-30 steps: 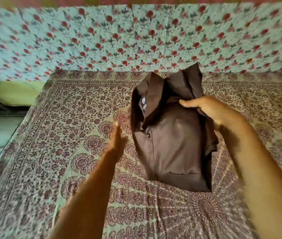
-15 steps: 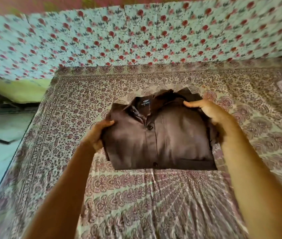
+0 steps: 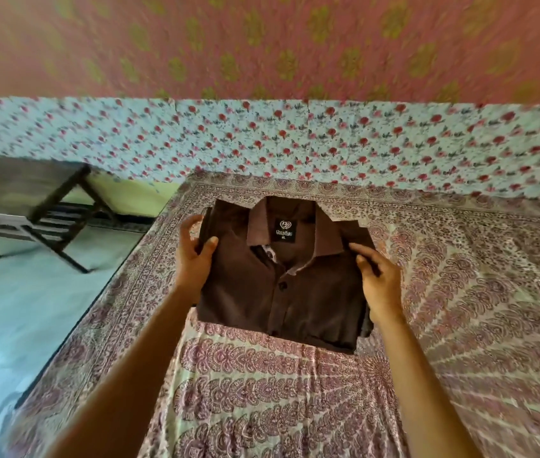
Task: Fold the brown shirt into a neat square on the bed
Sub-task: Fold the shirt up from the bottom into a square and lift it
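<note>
Shirt: brown shirt (image 3: 301, 292) lies folded into a rough square on the bed (image 3: 460, 309), front up, collar at 12 o'clock, folded hem at 6 o'clock.
Collar: collar (image 3: 295, 233) is spread open, showing a black label (image 3: 284, 230) with white print too small for me to read.
Placket: button (image 3: 282, 286) sits on the placket just below the collar opening, near the middle of the square.
Left hand: my left hand (image 3: 194, 256) clamps the shirt's left edge at about 9 o'clock, thumb (image 3: 208, 247) on top of the cloth, fingers curled round the edge and partly under it.
Right hand: my right hand (image 3: 379, 280) rests at the right edge at about 3 o'clock, fingers bent and tips pressing on the shoulder beside the collar point; I cannot tell whether it pinches the cloth or only presses on it.
Right edge: layers stick out a little at 4 o'clock, under my right wrist, so that side is uneven.
Bed cover: paisley print in maroon on pale ground, with a bordered band at 12 o'clock behind the shirt.
Backdrop: floral cloth (image 3: 328, 143) with red flowers on pale blue hangs along the far side of the bed, below a pink wall (image 3: 262, 44) with yellow-green motifs.
Side: dark table (image 3: 27, 196) stands on the floor at 10 o'clock, well apart from the bed; it is blurred.
</note>
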`<control>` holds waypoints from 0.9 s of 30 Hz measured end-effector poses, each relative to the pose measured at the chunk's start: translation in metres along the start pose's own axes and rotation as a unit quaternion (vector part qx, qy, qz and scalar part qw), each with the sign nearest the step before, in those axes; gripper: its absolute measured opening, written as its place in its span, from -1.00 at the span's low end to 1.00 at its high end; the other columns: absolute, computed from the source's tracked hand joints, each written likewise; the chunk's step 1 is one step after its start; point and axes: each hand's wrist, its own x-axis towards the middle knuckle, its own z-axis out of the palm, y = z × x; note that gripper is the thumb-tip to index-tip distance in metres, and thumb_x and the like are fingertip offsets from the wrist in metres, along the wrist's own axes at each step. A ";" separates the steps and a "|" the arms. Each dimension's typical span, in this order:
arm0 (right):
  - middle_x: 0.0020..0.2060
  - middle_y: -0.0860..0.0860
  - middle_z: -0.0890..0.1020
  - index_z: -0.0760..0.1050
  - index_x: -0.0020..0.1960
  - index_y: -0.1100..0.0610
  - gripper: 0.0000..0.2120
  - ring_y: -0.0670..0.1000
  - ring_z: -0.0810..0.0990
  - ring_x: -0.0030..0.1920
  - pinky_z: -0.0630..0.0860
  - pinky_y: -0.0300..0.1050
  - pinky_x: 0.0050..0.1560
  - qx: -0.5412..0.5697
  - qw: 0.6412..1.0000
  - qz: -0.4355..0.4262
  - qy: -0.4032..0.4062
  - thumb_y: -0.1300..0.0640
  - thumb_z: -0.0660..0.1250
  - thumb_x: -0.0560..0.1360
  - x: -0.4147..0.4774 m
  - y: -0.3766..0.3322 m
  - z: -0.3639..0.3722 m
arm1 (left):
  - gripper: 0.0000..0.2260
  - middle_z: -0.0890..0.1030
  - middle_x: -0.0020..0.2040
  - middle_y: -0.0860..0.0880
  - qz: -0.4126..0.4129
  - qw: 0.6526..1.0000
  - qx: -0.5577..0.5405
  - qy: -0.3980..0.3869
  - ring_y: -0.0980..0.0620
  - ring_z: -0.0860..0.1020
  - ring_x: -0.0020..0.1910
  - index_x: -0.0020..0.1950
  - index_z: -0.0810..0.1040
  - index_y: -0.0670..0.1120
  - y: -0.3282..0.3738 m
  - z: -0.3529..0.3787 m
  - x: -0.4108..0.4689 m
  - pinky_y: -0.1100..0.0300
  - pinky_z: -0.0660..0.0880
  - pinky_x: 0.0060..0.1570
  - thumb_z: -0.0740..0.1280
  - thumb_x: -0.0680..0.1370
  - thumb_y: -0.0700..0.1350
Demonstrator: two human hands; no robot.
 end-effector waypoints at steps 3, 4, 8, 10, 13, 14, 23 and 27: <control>0.14 -0.07 0.55 0.47 0.27 0.12 -0.70 -0.02 0.51 0.19 0.48 -0.32 0.12 0.009 0.998 0.005 -0.056 0.29 0.18 0.57 -0.021 -0.019 0.016 | -0.78 0.54 -0.04 0.15 0.059 0.997 0.054 0.019 0.43 0.52 -0.15 0.05 0.45 -0.07 0.006 -0.039 -0.015 0.38 0.47 -0.14 0.22 0.55 -0.37; 0.21 -0.05 0.51 0.44 0.30 0.11 -0.68 -0.07 0.46 0.24 0.43 -0.45 0.08 0.004 0.997 0.004 -0.074 0.26 0.21 0.57 -0.028 -0.023 0.021 | -0.77 0.56 -0.04 0.13 0.070 0.995 0.073 0.022 0.44 0.51 -0.11 -0.02 0.51 -0.04 0.006 -0.052 -0.019 0.35 0.44 -0.08 0.23 0.55 -0.36; 0.31 -0.09 0.40 0.32 0.39 -0.05 -0.54 -0.09 0.38 0.30 0.42 -0.36 0.16 -0.008 0.988 0.001 -0.154 0.16 0.30 0.52 -0.066 -0.045 0.057 | -0.71 0.56 0.15 0.02 0.053 0.995 0.080 0.008 0.13 0.52 0.15 0.19 0.55 -0.04 0.000 -0.119 -0.040 0.46 0.42 0.04 0.22 0.57 -0.32; 0.41 -0.06 0.32 0.23 0.42 -0.09 -0.45 -0.04 0.28 0.40 0.32 -0.12 0.34 -0.054 0.981 -0.024 -0.184 0.13 0.33 0.50 -0.087 -0.054 0.078 | -0.62 0.47 0.25 0.03 0.037 0.996 0.076 -0.007 0.05 0.45 0.25 0.31 0.46 -0.03 -0.003 -0.157 -0.052 0.34 0.39 0.20 0.25 0.54 -0.33; 0.46 -0.02 0.22 0.11 0.47 -0.09 -0.34 0.01 0.17 0.46 0.21 0.04 0.43 -0.097 0.971 -0.059 -0.212 0.13 0.36 0.48 -0.126 -0.072 0.117 | -0.47 0.37 0.33 0.08 0.033 0.993 0.106 -0.042 0.08 0.38 0.33 0.40 0.32 0.08 -0.004 -0.221 -0.073 0.17 0.37 0.27 0.35 0.50 -0.27; 0.47 0.00 0.21 0.09 0.47 -0.08 -0.32 0.03 0.14 0.48 0.20 0.06 0.43 -0.105 0.969 -0.063 -0.216 0.14 0.36 0.48 -0.139 -0.077 0.128 | -0.42 0.35 0.34 0.10 0.037 0.989 0.132 -0.053 0.10 0.36 0.33 0.43 0.28 0.09 -0.004 -0.239 -0.079 0.19 0.35 0.26 0.38 0.49 -0.24; 0.47 0.03 0.17 -0.02 0.51 -0.02 -0.18 -0.07 0.17 0.41 0.19 -0.22 0.28 -0.140 0.943 -0.035 -0.300 0.12 0.41 0.44 -0.249 -0.088 0.233 | -0.15 0.29 0.46 -0.08 0.042 0.949 0.302 -0.075 0.03 0.34 0.37 0.52 0.09 0.03 -0.024 -0.396 -0.129 0.30 0.27 0.25 0.51 0.37 -0.08; 0.49 0.08 0.11 -0.07 0.52 -0.01 -0.14 0.07 0.13 0.48 0.18 -0.14 0.35 -0.170 0.928 0.008 -0.330 0.11 0.43 0.43 -0.271 -0.064 0.278 | -0.17 0.31 0.46 -0.06 -0.013 0.948 0.305 -0.086 -0.01 0.36 0.37 0.51 0.11 0.08 -0.062 -0.433 -0.129 0.29 0.26 0.25 0.51 0.37 -0.04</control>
